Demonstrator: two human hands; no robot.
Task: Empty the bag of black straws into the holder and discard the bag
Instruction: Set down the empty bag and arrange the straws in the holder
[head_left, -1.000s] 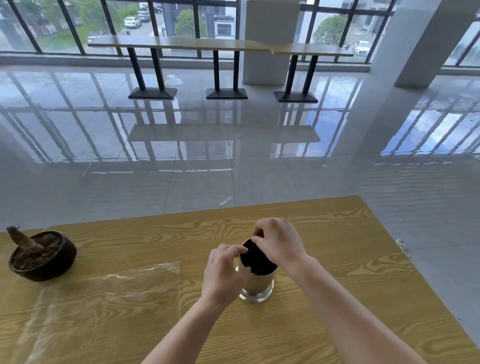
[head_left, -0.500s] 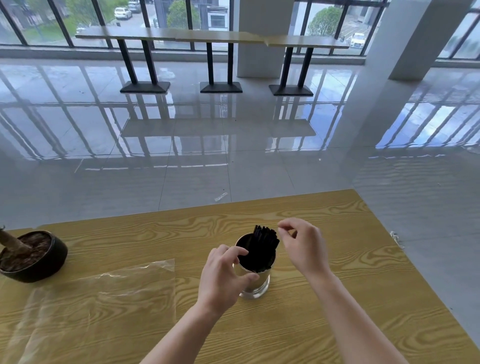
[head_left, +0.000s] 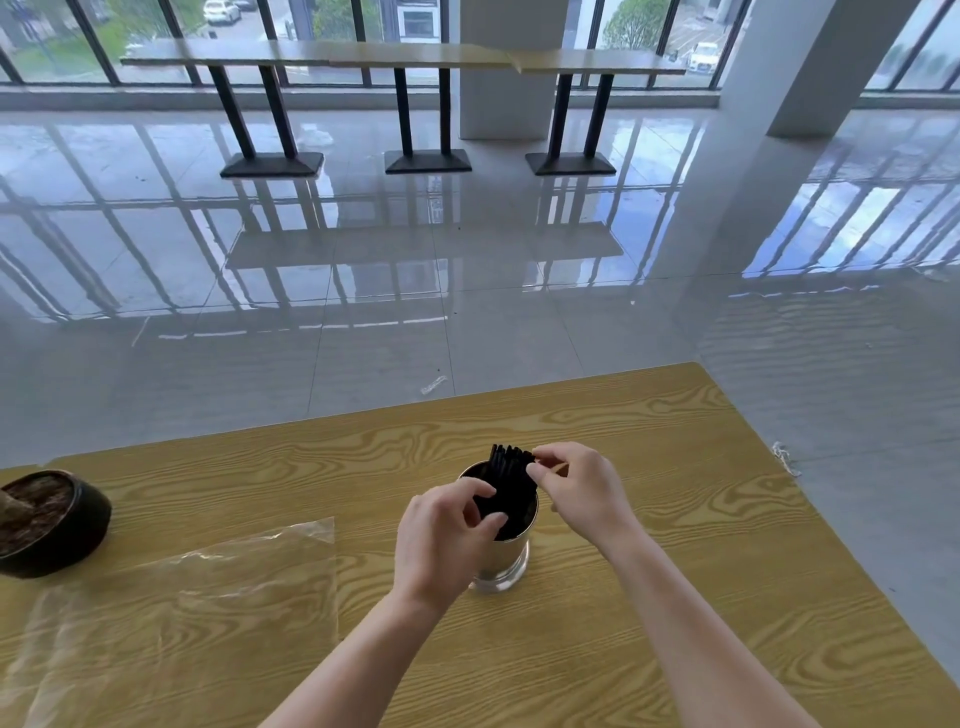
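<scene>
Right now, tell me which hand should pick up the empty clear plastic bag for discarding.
Left. The left hand is nearer the clear plastic bag, which lies flat on the wooden table to its left. The right hand sits beyond the metal holder, touching the black straws.

Two bare forearms, no sleeves; left hand (head_left: 444, 535), right hand (head_left: 584, 493).

shiny metal holder (head_left: 501, 558), matt black straws (head_left: 506, 475), clear glossy plastic bag (head_left: 208, 597), wood-grain table (head_left: 649, 519)

I'm bringing my right hand (head_left: 582, 493) back onto the black straws (head_left: 511, 480), my left hand's fingers (head_left: 480, 512) curling against them.
</scene>
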